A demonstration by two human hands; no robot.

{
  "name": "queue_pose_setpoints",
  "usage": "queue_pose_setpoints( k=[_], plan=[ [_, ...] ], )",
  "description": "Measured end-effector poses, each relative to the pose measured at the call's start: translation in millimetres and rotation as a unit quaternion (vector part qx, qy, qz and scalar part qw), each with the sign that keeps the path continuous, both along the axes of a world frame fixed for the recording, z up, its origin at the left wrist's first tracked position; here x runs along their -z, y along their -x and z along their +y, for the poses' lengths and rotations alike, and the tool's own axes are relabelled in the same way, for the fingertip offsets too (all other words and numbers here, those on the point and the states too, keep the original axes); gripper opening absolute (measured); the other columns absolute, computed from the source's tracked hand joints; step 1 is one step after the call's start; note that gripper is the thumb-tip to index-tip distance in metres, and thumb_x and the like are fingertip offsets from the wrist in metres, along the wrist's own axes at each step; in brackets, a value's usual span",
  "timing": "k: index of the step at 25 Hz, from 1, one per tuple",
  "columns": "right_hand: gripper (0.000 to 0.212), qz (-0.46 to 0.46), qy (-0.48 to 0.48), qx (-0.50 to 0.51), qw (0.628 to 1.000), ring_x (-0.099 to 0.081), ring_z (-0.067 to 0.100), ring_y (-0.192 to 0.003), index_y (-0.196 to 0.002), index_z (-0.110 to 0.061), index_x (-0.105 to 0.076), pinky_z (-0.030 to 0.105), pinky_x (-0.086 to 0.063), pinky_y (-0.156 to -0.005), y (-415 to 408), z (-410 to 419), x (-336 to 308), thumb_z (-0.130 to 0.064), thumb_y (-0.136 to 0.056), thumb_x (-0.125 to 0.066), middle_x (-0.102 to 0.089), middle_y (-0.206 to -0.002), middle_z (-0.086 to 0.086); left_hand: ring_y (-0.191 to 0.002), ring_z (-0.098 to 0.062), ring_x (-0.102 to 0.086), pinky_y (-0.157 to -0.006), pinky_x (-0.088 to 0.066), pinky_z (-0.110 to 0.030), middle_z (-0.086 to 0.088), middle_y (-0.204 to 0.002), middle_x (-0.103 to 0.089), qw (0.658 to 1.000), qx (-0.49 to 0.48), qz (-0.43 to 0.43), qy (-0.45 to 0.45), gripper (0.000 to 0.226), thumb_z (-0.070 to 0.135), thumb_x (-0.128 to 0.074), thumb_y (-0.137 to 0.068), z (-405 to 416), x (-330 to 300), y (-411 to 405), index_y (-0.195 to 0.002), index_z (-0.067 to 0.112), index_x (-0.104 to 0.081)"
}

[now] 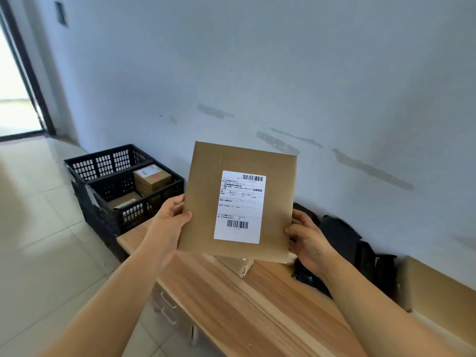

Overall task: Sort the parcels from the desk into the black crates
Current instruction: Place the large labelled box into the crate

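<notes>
I hold a flat brown cardboard parcel (206, 176) upright above the wooden desk (231, 292), its white barcode label facing me. My left hand (168, 222) grips its left edge, thumb on the front. My right hand (306, 240) grips its right edge, fingers mostly behind it. Two black crates stand on the floor left of the desk: the near crate (144, 210) holds brown boxes with labels, the far crate (103, 161) shows no contents from here. A small pale box (238, 266) lies on the desk under the held parcel.
Black plastic mailer bags (342, 240) lie against the wall at the desk's far right. A large open cardboard box (438, 292) sits at the right edge. Desk drawers (167, 305) face the tiled floor. A doorway (15, 86) opens at far left.
</notes>
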State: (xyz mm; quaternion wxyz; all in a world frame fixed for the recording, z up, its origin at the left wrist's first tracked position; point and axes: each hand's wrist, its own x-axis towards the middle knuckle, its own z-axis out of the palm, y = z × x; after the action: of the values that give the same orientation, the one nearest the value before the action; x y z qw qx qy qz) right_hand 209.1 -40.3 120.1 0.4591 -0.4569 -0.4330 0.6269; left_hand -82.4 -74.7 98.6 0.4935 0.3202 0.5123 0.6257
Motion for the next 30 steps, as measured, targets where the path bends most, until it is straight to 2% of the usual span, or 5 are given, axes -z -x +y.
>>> queue_pose_setpoints(
  k=[10, 17, 20, 26, 30],
  plan=[
    [0.043, -0.027, 0.048, -0.045, 0.997, -0.059, 0.016, -0.078, -0.116, -0.015, -0.058, 0.032, -0.047, -0.069, 221, 27, 51, 0.010, -0.085, -0.045, -0.070, -0.080, -0.003, -0.104, -0.023, -0.062, -0.088, -0.052, -0.052, 0.005, -0.116, -0.066, 0.997, -0.046, 0.019, 0.062, 0.039, 0.005, -0.049, -0.094, -14, 38, 215, -0.108, 0.038, -0.064],
    [0.040, -0.035, 0.069, -0.081, 0.994, -0.061, 0.027, -0.102, -0.118, -0.018, -0.057, 0.046, -0.052, -0.089, 319, 117, 74, 0.005, -0.085, -0.051, -0.068, -0.106, 0.009, -0.099, -0.015, -0.058, -0.071, -0.045, -0.025, -0.002, -0.117, -0.061, 0.992, -0.093, 0.045, 0.071, 0.034, 0.000, -0.048, -0.094, 43, 42, 302, -0.115, 0.025, -0.058],
    [0.035, -0.022, 0.070, -0.112, 0.991, -0.064, 0.018, -0.089, -0.118, -0.018, -0.059, 0.037, -0.051, -0.071, 367, 179, 85, -0.002, -0.087, -0.054, -0.072, -0.097, 0.001, -0.106, -0.020, -0.056, -0.076, -0.045, -0.027, -0.005, -0.119, -0.059, 0.989, -0.096, 0.072, 0.086, 0.032, 0.001, -0.048, -0.095, 89, 40, 346, -0.119, 0.021, -0.056],
    [0.033, -0.038, 0.100, -0.153, 0.982, -0.062, 0.022, -0.087, -0.120, -0.018, -0.056, 0.029, -0.049, -0.062, 471, 273, 100, -0.006, -0.089, -0.054, -0.067, -0.103, 0.006, -0.108, -0.023, -0.056, -0.098, -0.042, -0.040, -0.004, -0.115, -0.062, 0.978, -0.123, 0.091, 0.145, 0.030, 0.001, -0.047, -0.095, 161, 44, 436, -0.106, 0.027, -0.058],
    [0.031, -0.053, 0.120, -0.191, 0.973, -0.062, 0.024, -0.102, -0.121, -0.022, -0.054, 0.036, -0.051, -0.079, 551, 315, 110, -0.011, -0.092, -0.054, -0.065, -0.115, 0.005, -0.107, -0.024, -0.058, -0.096, -0.045, -0.041, -0.003, -0.114, -0.063, 0.972, -0.155, 0.079, 0.158, 0.032, 0.001, -0.048, -0.094, 193, 56, 510, -0.109, 0.027, -0.058]
  ],
)
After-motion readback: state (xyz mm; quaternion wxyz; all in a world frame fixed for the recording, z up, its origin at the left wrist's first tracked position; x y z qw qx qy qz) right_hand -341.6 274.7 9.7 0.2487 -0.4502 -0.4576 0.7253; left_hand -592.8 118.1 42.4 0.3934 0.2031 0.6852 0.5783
